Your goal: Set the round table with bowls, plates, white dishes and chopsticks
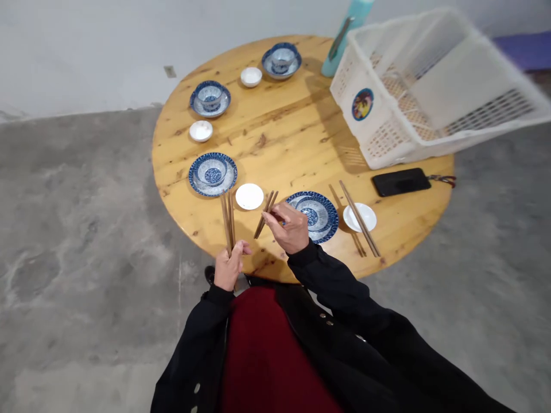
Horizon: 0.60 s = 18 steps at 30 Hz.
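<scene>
Upright in my left hand [229, 265] is a bunch of wooden chopsticks [228, 221], its fingers closed around the lower part near the table's front edge. My right hand [289, 226] pinches a pair of chopsticks [264, 215] between thumb and fingers, just to the right of a small white dish [249, 197]. Partly behind that hand sits a blue-patterned plate [329, 230] with a bowl [310, 213] on it. Farther right, another pair of chopsticks [359, 219] rests across a small white saucer [368, 215].
Blue-patterned plates with bowls stand along the left and far rim of the round wooden table [275, 137], with small white dishes [201, 131] between them. A large white plastic basket [387, 132], a black phone [401, 182] and a turquoise bottle [344, 40] occupy the right side.
</scene>
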Each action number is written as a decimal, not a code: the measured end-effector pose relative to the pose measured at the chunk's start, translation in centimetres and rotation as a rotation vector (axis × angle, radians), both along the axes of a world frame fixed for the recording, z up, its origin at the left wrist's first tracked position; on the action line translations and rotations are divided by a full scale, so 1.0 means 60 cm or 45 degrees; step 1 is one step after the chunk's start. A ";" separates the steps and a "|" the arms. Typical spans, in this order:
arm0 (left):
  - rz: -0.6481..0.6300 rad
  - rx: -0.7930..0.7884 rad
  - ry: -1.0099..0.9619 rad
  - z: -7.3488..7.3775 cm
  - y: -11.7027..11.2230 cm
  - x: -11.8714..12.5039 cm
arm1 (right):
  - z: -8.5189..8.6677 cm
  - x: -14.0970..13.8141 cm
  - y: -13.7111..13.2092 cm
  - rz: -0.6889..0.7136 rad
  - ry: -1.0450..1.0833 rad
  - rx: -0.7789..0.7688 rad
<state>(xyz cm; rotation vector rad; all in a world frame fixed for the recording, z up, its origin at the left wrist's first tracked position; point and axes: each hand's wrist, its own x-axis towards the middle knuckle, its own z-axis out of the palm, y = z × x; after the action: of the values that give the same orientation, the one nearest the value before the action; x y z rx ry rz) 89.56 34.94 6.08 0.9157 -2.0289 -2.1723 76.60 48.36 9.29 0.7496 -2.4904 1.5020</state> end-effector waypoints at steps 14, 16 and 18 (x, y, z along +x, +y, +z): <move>-0.395 0.007 0.080 0.020 -0.162 -0.048 | 0.069 0.035 -0.130 -0.044 -0.624 -0.512; -0.475 0.033 0.116 0.020 -0.183 -0.048 | 0.075 0.044 -0.152 -0.058 -0.611 -0.495; -0.563 0.095 0.134 0.018 -0.203 -0.047 | 0.080 0.052 -0.171 -0.080 -0.608 -0.473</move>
<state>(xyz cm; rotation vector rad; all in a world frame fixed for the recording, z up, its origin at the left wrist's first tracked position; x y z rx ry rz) 86.72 22.75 7.18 0.3656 -2.2834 -2.4529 79.71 38.07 14.07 0.2693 -2.3713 2.2458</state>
